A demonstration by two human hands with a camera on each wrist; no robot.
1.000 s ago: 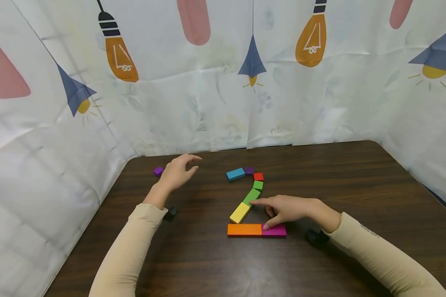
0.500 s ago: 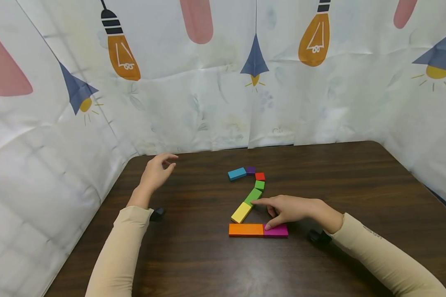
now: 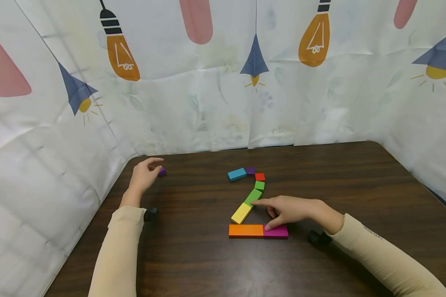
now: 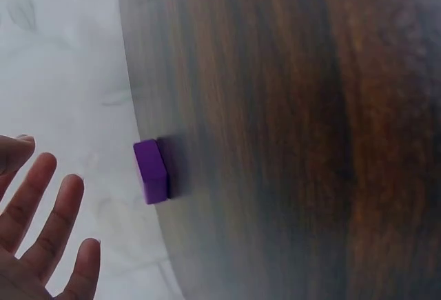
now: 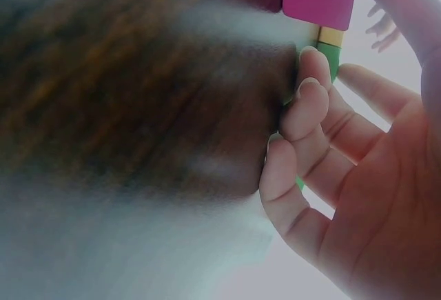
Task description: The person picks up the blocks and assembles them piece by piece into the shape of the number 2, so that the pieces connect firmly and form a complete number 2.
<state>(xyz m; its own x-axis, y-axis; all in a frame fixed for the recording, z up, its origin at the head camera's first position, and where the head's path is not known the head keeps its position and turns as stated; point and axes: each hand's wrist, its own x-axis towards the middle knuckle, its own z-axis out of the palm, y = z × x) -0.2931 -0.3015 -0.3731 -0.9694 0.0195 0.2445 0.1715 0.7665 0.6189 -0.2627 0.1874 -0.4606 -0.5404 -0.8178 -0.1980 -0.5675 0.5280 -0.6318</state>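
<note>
My left hand (image 3: pixel 143 175) hovers at the table's far left, fingers loosely bent with nothing between them. Just past its fingertips a purple block (image 4: pixel 151 171) lies on the wood, apart from the hand in the left wrist view. My right hand (image 3: pixel 291 208) stretches its index finger to the long green block (image 3: pixel 253 196) and rests its thumb on the magenta block (image 3: pixel 276 232); its other fingers are bent underneath. An orange block (image 3: pixel 246 231) lies end to end with the magenta one. A yellow block (image 3: pixel 241 213) adjoins the long green block.
The curve of blocks continues with a small green block (image 3: pixel 259 186), a red block (image 3: pixel 259 177), a dark purple block (image 3: pixel 250 171) and a blue block (image 3: pixel 236 174). A printed curtain (image 3: pixel 208 103) stands behind the brown table (image 3: pixel 193 264).
My left hand has moved left, bringing its fingertips close to the lone purple block, which was hidden half a second ago. The right hand and the row of blocks stay put.
</note>
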